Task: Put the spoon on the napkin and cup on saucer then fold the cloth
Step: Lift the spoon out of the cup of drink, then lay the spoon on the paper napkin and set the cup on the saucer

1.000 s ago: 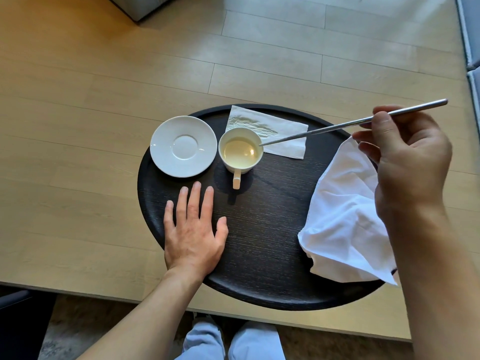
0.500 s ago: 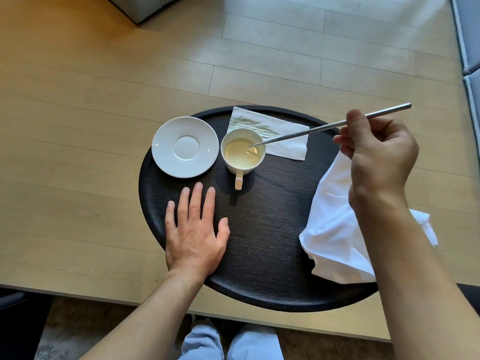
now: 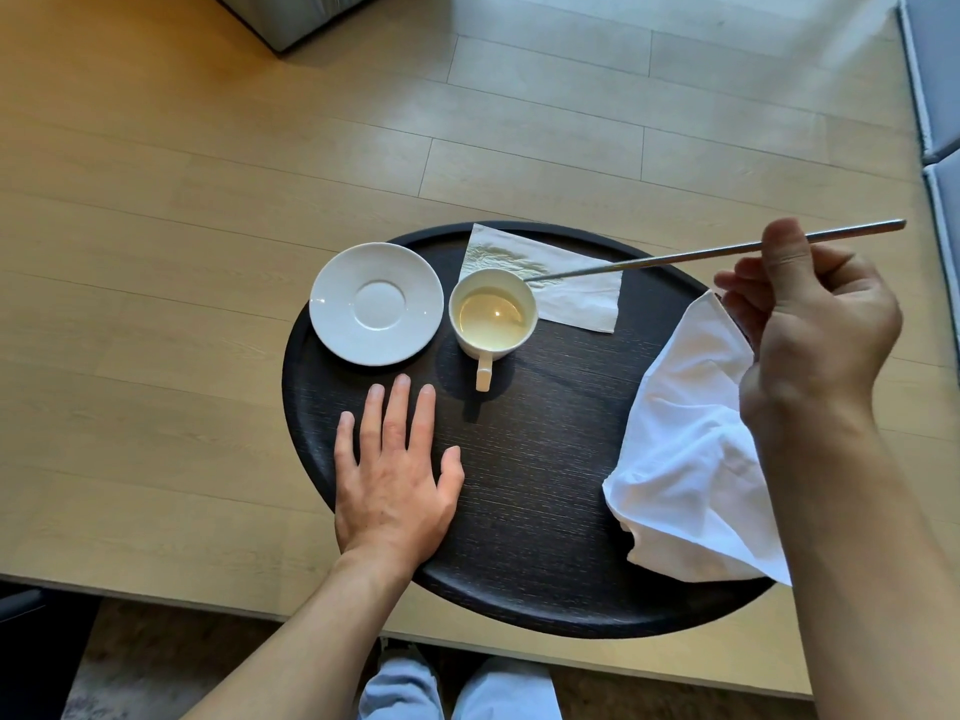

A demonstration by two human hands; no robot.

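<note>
A round black tray (image 3: pixel 545 511) carries everything. On its far left lies an empty white saucer (image 3: pixel 376 302). Beside it stands a white cup (image 3: pixel 492 314) of pale liquid, handle toward me. A white paper napkin (image 3: pixel 566 283) lies behind the cup. My right hand (image 3: pixel 810 330) pinches the far end of a long thin metal spoon (image 3: pixel 675 258), whose bowl end sits at the cup's right rim. A crumpled white cloth (image 3: pixel 685 459) rests on the tray's right side, partly under my right forearm. My left hand (image 3: pixel 395 475) lies flat on the tray, fingers spread, near the saucer.
The tray sits on a light wooden table (image 3: pixel 182 252) whose near edge runs below my arms. Grey cushions (image 3: pixel 940 96) line the right edge, and a grey block (image 3: pixel 291 18) stands at the top left. My knees in light jeans (image 3: pixel 457 688) show below.
My right hand has drawn back to the right and lifted, pulling the spoon's tip from inside the cup toward its right rim. My left hand has stayed flat.
</note>
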